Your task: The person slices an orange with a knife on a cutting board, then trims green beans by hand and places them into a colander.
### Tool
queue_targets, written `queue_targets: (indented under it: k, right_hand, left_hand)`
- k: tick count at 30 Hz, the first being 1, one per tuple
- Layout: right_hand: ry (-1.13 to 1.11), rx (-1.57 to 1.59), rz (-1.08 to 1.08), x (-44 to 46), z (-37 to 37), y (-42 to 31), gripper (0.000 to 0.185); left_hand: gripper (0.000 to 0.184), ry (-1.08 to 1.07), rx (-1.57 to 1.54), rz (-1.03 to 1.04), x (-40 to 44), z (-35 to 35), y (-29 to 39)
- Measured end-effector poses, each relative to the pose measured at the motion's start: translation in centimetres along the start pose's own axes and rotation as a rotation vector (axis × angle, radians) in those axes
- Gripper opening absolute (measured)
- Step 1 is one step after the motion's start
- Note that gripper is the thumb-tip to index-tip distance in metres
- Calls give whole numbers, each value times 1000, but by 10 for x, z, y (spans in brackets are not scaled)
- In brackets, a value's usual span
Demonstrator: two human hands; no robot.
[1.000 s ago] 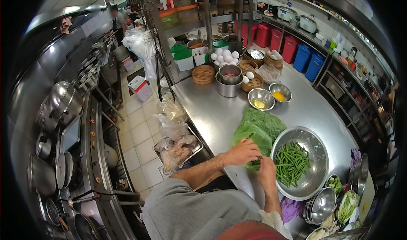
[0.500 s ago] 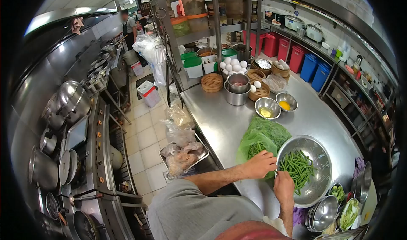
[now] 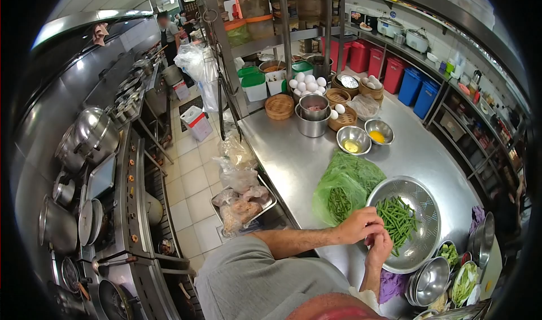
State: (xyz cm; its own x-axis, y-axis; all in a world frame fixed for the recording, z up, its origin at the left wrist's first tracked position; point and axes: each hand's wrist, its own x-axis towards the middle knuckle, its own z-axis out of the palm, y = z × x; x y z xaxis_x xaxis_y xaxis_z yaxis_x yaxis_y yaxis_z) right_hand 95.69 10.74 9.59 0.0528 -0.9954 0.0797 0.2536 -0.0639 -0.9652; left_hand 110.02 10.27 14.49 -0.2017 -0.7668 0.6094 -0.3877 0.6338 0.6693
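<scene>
My left hand (image 3: 361, 225) and my right hand (image 3: 379, 246) meet at the near left rim of a perforated metal colander (image 3: 424, 229). Fingers of both are pinched together; whatever they hold is hidden or too small to name. Cut green beans (image 3: 397, 218) lie in the colander's left part. Just left of it, a green plastic bag (image 3: 324, 198) lies open on the steel table, with long green beans (image 3: 339, 202) inside.
Two metal bowls with egg (image 3: 354, 140) (image 3: 379, 132), white eggs (image 3: 307, 84) and bamboo steamers (image 3: 279, 106) stand farther back. Stacked bowls (image 3: 432, 280) and a purple cloth (image 3: 390, 286) are near right. Bagged food (image 3: 240, 207) sits in a tray at left. People (image 3: 169, 35) stand far off.
Both hands have come closer together at the colander's rim. The dark green piece seen between them half a second ago no longer shows. More of the bag's beans is visible.
</scene>
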Motion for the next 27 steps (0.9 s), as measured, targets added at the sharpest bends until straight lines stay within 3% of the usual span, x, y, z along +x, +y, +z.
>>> queue_targets:
  k: [2, 3, 5, 8, 13, 18, 21, 23, 24, 26, 27]
  right_hand:
    - [-29, -13, 33, -3, 2, 1, 18]
    - [-31, 33, 11, -5, 1, 6, 17]
    - [-37, 81, -9, -6, 1, 8, 16]
    - [-71, 291, 64, -9, 2, -5, 16]
    - [-30, 0, -72, -10, -6, 2, 17]
    - [-118, -35, 32, -15, -12, -5, 15]
    - [-134, -105, 13, -18, -18, -4, 13]
    - [-129, -119, -20, -16, -22, -5, 13]
    - [-106, -151, -44, -15, -24, -7, 12]
    - [-80, -183, -66, -16, -22, -13, 11]
    - [-68, -174, -75, -16, -18, -16, 11]
  left_hand:
    - [11, 53, -497, -364, 8, -4, 16]
    - [11, 55, -496, -364, 10, -5, 15]
    - [16, 37, -787, -461, 12, -5, 9]
    - [19, 135, -816, -464, 7, -3, -5]
    - [17, 332, -1011, -471, 10, -17, -11]
    - [17, 428, -1094, -497, 4, -15, -23]
    - [23, 339, -911, -526, 2, -21, -23]
    - [32, 462, 253, -163, 4, -26, -7]
    - [32, 461, 252, -163, 3, -27, -1]
    - [31, 125, 523, 298, -1, -27, 6]
    - [31, 124, 521, 294, -7, -21, 2]
